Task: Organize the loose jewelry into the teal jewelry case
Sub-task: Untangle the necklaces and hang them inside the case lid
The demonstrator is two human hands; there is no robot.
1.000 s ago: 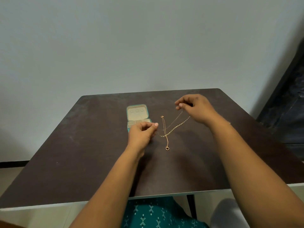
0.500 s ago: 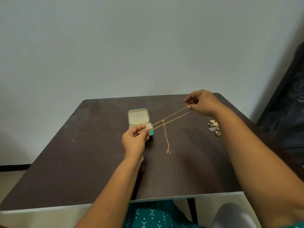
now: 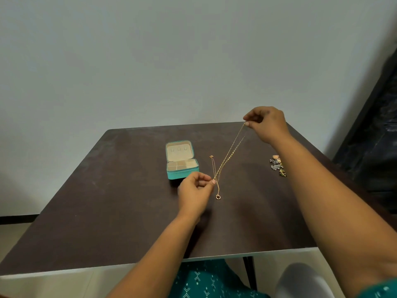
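Observation:
A thin gold chain (image 3: 231, 149) is stretched taut between my two hands above the table. My right hand (image 3: 267, 123) pinches its far end, raised near the table's back edge. My left hand (image 3: 194, 190) pinches its near end just in front of the teal jewelry case (image 3: 182, 173). The case stands open, with a beige lid panel and divided beige compartments. A second, finer necklace with a small ring pendant (image 3: 218, 197) lies on the table beside my left hand. A cluster of small earrings and rings (image 3: 278, 165) lies to the right.
The dark brown table (image 3: 107, 211) has a pale front edge and stands against a plain grey wall. A dark piece of furniture (image 3: 378, 125) rises at the far right. My lap in teal patterned fabric shows below the table.
My right hand has lifted up and back, so the chain now slopes steeply. My left hand has shifted right and nearer, from in front of the case to beside the lying necklace.

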